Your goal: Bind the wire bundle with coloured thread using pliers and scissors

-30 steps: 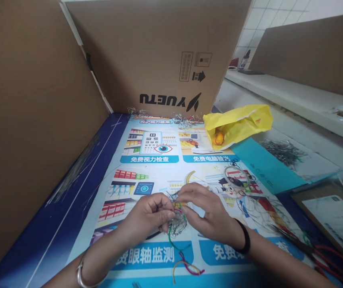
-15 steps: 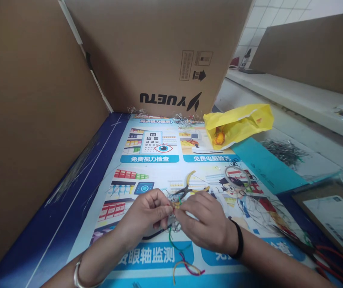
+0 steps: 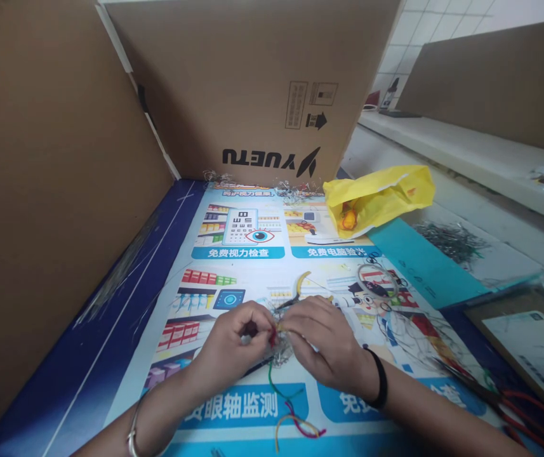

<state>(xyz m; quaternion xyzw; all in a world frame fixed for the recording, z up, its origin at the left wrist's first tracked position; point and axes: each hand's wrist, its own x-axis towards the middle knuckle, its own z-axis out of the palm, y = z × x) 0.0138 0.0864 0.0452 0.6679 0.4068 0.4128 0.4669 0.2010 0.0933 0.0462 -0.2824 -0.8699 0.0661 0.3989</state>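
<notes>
My left hand [image 3: 238, 336] is closed in a pinch, with a bit of red thread [image 3: 272, 336] at its fingertips. Facing it, my right hand [image 3: 326, 346] is also pinched, and a yellowish thread shows between the two sets of fingertips. Just under the hands lies a small tangle of thin silvery wire [image 3: 281, 354], partly covered by them. A green thread [image 3: 272, 379] trails from there toward me, close to a purple and yellow thread [image 3: 295, 420]. Behind my right hand lie yellow-handled pliers [image 3: 299, 291], partly hidden.
A yellow bag [image 3: 395, 197] lies open at the back right, with yellow-orange stuff inside. Red-handled scissors [image 3: 495, 397] are at the right. A clear ring-shaped roll [image 3: 377, 280] and a wire pile [image 3: 452, 242] lie nearby. Cardboard walls [image 3: 252, 76] stand behind and left.
Both hands stay close together, their fingers slightly shifted. Red thread now shows more plainly at my left fingertips, and my right hand covers more of the pliers.
</notes>
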